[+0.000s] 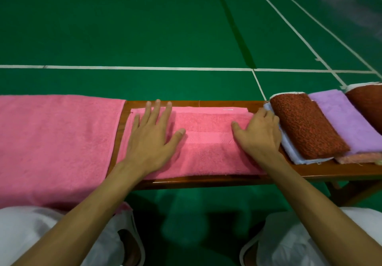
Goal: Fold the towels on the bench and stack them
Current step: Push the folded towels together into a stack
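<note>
Where green court floor (144,28) spreads, wooden bench (206,182), folded pink towel (208,154)

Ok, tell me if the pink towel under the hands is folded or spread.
Folded: the pink towel lies as a compact rectangle on the bench, with layered edges stepped along its far side.

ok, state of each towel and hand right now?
folded pink towel: folded, flat on bench.
left hand: open, flat on folded pink towel.
right hand: fingers curled at its right edge, grip unclear.
large pink towel: unfolded, draped over bench.
rust towel: folded, atop light blue towel.
purple towel: folded.
</note>
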Available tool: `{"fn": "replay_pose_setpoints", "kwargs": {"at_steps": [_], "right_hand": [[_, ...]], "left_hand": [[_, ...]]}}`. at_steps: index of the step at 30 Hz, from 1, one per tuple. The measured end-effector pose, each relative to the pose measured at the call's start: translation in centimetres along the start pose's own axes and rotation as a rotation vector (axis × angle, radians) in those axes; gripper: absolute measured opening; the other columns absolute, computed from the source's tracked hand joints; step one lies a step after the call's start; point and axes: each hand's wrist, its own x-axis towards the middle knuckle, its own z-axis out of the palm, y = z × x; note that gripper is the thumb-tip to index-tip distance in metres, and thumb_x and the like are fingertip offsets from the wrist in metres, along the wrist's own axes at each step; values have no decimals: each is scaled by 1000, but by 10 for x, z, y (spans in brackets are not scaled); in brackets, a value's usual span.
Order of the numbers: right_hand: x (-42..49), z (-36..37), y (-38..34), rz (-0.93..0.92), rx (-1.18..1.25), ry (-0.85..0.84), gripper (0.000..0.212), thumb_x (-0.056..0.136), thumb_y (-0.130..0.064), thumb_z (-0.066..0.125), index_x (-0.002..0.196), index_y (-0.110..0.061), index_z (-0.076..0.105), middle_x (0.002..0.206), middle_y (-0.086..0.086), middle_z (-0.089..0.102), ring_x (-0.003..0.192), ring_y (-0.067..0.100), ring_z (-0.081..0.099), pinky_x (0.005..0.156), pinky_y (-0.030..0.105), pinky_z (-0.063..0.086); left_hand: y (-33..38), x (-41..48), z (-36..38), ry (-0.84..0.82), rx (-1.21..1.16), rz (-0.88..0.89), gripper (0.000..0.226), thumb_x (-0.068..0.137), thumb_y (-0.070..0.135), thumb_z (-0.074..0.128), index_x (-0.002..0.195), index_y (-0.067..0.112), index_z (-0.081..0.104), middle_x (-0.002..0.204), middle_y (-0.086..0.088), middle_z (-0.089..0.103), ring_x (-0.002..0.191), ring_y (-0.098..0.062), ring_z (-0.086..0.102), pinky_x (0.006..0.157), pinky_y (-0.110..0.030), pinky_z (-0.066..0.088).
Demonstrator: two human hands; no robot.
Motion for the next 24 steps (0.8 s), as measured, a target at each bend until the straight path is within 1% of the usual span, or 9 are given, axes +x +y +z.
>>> {"fn": "replay_pose_setpoints", "kwargs": {"at_steps": [3, 7, 11, 16, 18, 19, 20, 22, 24], "right_hand": [[9, -9, 6, 70, -62, -114, 79, 87, -68, 64, 125, 1, 56, 126, 22, 62, 117, 42, 59, 90, 45, 49], [15, -13, 10, 64, -25, -210, 64, 90, -68, 61, 105, -6, 63, 112, 21, 69, 106, 41, 65, 74, 39, 43], [12, -20, 9, -22, 95, -166, 46, 99, -46, 60, 109, -2, 60, 115, 24, 66, 107, 44, 62, 80, 42, 46], [21, -43, 20, 8, 425, -206, 34, 103, -29, 59, 125, -6, 47, 129, 19, 59, 118, 37, 58, 100, 47, 48], [25, -58, 26, 0, 499, -190, 32, 103, -22, 59, 126, -8, 44, 126, 12, 57, 115, 30, 57, 100, 43, 48], [27, -65, 28, -8, 504, -168, 35, 102, -20, 61, 129, -9, 42, 126, 11, 56, 115, 28, 56, 99, 39, 46], [30, -72, 31, -15, 486, -153, 42, 100, -18, 63, 135, -9, 40, 128, 12, 56, 115, 28, 55, 100, 37, 43], [37, -85, 36, -19, 433, -145, 58, 98, -17, 66, 145, -11, 33, 134, 18, 55, 121, 33, 53, 107, 38, 39], [43, -93, 40, -27, 390, -132, 67, 96, -16, 66, 151, -13, 29, 137, 23, 54, 126, 38, 53, 109, 42, 39]], "left_hand": [[15, 2, 5, -10, -37, 39, 88, 90, 77, 3, 164, 30, -3, 170, -1, -12, 157, -20, -16, 124, -47, -10], [29, 6, 25, -84, 22, 124, 85, 96, 71, 12, 165, 24, -5, 171, -3, -14, 157, -21, -17, 127, -50, -7], [39, 7, 44, -115, 91, 156, 82, 98, 71, 8, 165, 25, -6, 171, -5, -14, 157, -23, -18, 129, -50, -4], [62, 10, 46, -124, -14, 138, 83, 96, 74, 5, 165, 28, -2, 171, -1, -13, 157, -19, -17, 129, -49, -6], [73, 10, 39, -143, -235, 134, 81, 97, 74, 10, 165, 30, 8, 172, 4, -4, 158, -14, -8, 129, -47, -2], [78, 11, 30, -159, -427, 103, 74, 101, 70, 18, 164, 31, 17, 172, 7, 6, 158, -10, 3, 129, -44, 5], [82, 13, 21, -173, -655, 56, 64, 105, 63, 27, 160, 30, 30, 169, 6, 21, 154, -6, 21, 126, -39, 19], [80, 21, 4, -172, -1024, -61, 40, 109, 42, 40, 142, 22, 52, 146, 2, 55, 129, -3, 56, 102, -23, 50], [66, 28, -7, -187, -1186, -212, 31, 111, 28, 41, 134, 14, 55, 122, -5, 72, 111, -22, 70, 80, -27, 57]]}}
